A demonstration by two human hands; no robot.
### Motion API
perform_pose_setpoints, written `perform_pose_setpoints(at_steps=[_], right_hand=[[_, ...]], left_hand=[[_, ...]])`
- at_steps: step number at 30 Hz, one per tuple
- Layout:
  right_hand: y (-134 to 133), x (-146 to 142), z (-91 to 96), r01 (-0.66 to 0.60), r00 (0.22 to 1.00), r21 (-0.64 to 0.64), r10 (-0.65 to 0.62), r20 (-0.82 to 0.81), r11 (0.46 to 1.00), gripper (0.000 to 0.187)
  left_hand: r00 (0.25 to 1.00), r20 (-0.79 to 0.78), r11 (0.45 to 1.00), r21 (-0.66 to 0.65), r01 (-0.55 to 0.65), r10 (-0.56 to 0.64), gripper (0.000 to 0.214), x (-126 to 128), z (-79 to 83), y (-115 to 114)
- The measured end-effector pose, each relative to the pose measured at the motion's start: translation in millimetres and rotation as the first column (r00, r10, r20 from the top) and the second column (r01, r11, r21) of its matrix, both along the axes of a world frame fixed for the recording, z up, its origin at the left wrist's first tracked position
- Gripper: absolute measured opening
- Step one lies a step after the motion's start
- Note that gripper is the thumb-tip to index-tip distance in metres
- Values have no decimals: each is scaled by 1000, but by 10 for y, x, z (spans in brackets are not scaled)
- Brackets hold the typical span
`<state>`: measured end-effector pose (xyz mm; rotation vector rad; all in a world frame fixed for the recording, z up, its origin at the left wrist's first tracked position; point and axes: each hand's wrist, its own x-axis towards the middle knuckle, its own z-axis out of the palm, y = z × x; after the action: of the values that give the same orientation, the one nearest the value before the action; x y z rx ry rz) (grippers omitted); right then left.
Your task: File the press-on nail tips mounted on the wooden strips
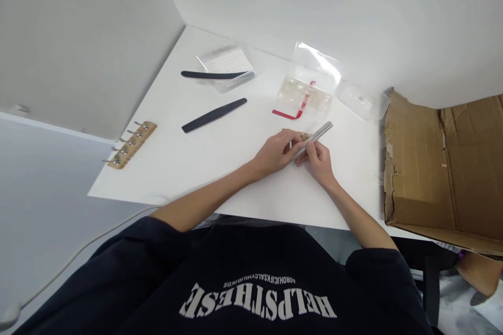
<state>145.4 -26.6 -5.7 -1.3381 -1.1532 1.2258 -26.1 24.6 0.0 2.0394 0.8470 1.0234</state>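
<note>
My right hand (320, 165) is closed on a slim grey bar that looks like a nail file (323, 129), thumb on top. The file slants up to the right, and its far end sticks out past my fingers. My left hand (277, 152) meets it from the left, thumb and fingers closed around its lower part. Just behind the file, a small wooden piece with metal knobs (304, 136) shows between the hands, mostly hidden by my fingers. Two dark nail files lie to the left, one straight (214, 115) and one slightly curved (212, 75).
Behind the hands stands an open clear plastic box (285, 91) with a red strip (302, 110). A clear packet (231, 60) holds pale pieces. A wooden bar with metal hooks (133, 146) lies left. Right are a clear tray (357, 99) and an open cardboard box (416, 167).
</note>
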Motion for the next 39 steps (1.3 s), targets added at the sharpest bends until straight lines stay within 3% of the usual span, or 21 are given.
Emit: perform_pose_setpoints(at_steps=[5,18,39], right_hand=[[-4,-5,2,12,1000,19,-12,-15,1000,51],[-38,-28,25,-35,999,38,35,11,999,48],[-30,-10,18,26,1000,47,-25,-10,999,51]], left_hand=[[999,-9,998,25,50,-50,25,-1,12,4],[999,53,997,-71,16,-13,24,7,-3,7],[997,52,992,-111,65,-59,28,4,77,2]])
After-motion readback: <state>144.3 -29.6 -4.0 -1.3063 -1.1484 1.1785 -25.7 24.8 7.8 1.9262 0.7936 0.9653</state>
